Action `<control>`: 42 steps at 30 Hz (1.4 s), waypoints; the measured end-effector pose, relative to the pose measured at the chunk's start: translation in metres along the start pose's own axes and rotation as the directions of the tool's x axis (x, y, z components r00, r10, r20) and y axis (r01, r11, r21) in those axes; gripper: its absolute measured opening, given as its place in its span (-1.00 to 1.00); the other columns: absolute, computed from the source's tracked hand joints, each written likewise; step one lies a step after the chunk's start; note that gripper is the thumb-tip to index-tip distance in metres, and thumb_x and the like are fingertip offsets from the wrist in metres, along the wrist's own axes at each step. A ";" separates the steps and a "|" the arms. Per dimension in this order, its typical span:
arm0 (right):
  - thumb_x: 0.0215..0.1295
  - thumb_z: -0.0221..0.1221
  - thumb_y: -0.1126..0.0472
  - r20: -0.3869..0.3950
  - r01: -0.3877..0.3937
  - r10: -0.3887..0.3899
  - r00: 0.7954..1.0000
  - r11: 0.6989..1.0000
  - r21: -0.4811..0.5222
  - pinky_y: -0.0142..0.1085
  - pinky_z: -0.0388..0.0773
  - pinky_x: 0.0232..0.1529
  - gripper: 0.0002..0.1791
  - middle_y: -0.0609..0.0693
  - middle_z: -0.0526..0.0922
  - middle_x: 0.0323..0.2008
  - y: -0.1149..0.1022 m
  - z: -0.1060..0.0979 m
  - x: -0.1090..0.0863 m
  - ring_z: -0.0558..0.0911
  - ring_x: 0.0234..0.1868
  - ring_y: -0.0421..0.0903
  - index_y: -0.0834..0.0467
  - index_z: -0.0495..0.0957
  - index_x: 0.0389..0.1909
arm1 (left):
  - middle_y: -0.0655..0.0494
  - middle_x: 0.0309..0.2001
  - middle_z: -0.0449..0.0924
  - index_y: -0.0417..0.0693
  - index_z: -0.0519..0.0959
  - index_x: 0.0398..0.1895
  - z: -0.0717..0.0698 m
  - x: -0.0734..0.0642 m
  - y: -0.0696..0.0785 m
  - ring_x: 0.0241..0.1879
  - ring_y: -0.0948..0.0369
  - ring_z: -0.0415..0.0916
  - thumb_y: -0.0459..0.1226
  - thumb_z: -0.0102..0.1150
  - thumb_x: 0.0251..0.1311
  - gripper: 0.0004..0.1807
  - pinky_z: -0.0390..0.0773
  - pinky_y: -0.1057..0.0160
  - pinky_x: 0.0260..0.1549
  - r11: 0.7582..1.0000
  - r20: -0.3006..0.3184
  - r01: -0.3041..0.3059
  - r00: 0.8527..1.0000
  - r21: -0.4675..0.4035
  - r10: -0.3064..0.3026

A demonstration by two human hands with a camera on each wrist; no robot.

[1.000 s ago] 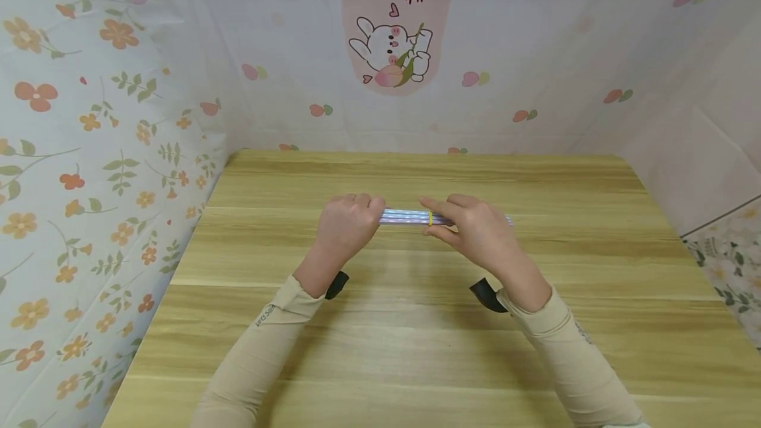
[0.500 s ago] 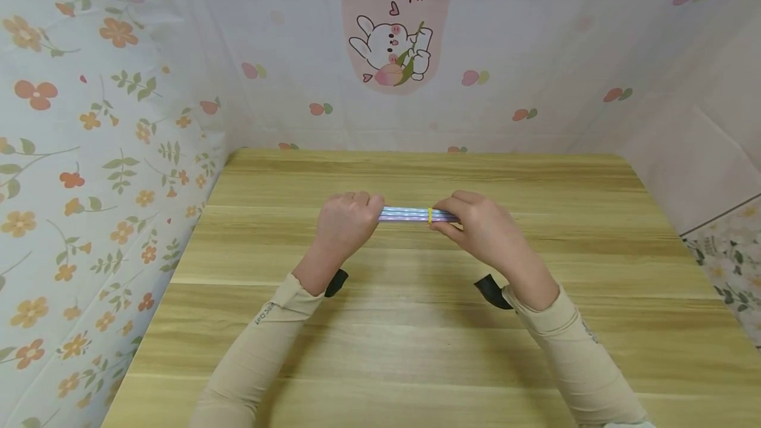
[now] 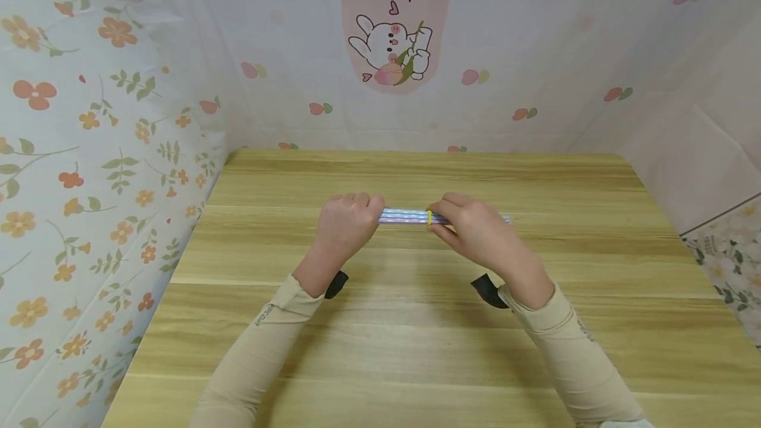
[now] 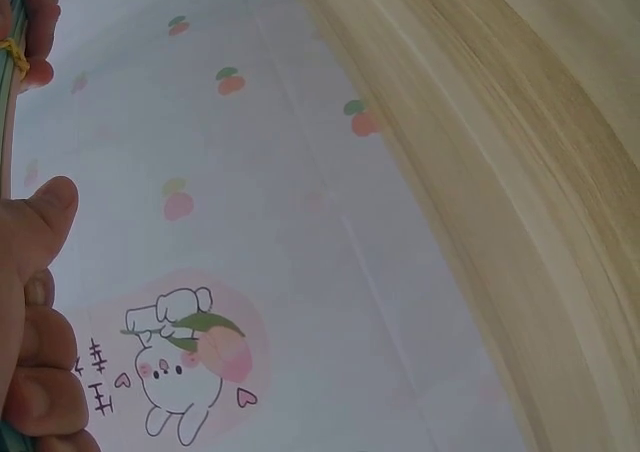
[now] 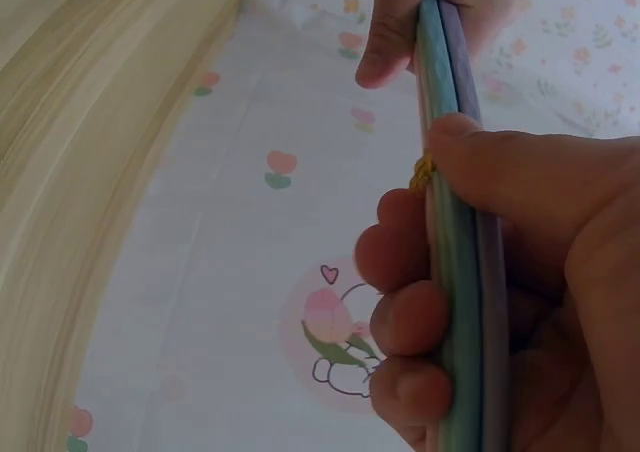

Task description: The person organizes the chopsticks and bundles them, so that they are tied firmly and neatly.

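Note:
A bundle of slim, pencil-like pastel sticks [image 3: 404, 216] lies level between both hands above the table. Blue-green, lilac and pink sides show on it. Around it sits a yellow rubber band [image 3: 430, 218], right at the tips of the right thumb and fingers. My left hand [image 3: 347, 223] grips the left end in a fist, which hides that end. The right hand [image 3: 481, 226] holds the other part, and a short tip pokes out past it. In the right wrist view, the thumb lies along one side of the bundle [image 5: 455, 242] with the fingers curled round the other.
The wood-grain table [image 3: 404, 335] stretches under both arms. A white curtain [image 3: 285, 38] with a printed rabbit hangs behind it, and a floral cloth [image 3: 89, 183] runs along the left. Small black pieces [image 3: 489, 292] stick out near both wrists.
The right hand slides a little right along the bundle, then slightly back left, its fingertips closing in from a looser, straighter pose to the band. The left hand stays in place.

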State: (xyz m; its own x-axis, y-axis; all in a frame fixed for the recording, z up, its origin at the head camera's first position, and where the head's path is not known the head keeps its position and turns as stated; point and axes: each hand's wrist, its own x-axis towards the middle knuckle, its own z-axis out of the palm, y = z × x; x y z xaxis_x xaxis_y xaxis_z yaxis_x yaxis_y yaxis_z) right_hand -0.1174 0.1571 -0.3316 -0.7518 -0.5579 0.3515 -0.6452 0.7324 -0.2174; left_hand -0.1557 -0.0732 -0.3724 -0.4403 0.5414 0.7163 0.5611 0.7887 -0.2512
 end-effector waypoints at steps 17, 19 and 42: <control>0.05 0.39 0.10 -0.142 0.026 -0.035 0.989 0.997 -0.068 -0.44 0.29 -0.59 -0.55 -0.12 0.49 -0.57 0.001 0.009 -0.002 0.33 -0.64 -0.28 0.03 0.64 0.02 | 0.13 -0.79 0.39 -0.06 0.43 -0.67 -0.003 0.002 0.002 -0.81 0.31 0.15 -0.28 0.21 0.22 -0.69 0.11 0.39 -0.80 1.000 0.031 -0.017 0.999 0.012 0.017; 0.03 0.40 0.08 -0.162 0.026 -0.039 0.986 0.997 -0.077 -0.46 0.25 -0.62 -0.53 -0.13 0.46 -0.61 0.001 0.010 -0.002 0.31 -0.65 -0.28 0.00 0.64 0.04 | 0.14 -0.80 0.37 -0.06 0.42 -0.68 -0.003 0.002 0.002 -0.81 0.31 0.13 -0.29 0.19 0.23 -0.68 0.11 0.39 -0.80 1.000 0.031 -0.018 0.999 0.012 0.018; 0.01 0.42 0.16 -0.113 -0.044 0.043 0.993 0.999 0.001 -0.35 0.50 -0.46 -0.75 -0.07 0.60 -0.44 0.001 0.000 -0.004 0.56 -0.48 -0.22 0.16 0.66 -0.29 | 0.22 -0.81 0.04 0.00 0.24 -0.79 -0.001 0.004 0.002 -0.71 0.32 -0.15 -0.46 0.10 0.16 -0.57 -0.15 0.38 -0.67 1.000 -0.017 -0.004 1.000 0.003 0.004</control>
State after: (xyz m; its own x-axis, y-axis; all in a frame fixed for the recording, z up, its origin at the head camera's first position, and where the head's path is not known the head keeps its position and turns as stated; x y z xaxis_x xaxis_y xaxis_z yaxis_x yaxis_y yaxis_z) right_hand -0.1147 0.1601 -0.3334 -0.7589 -0.4779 0.4423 -0.6119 0.7557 -0.2334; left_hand -0.1554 -0.0697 -0.3697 -0.4255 0.5396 0.7265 0.5607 0.7873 -0.2564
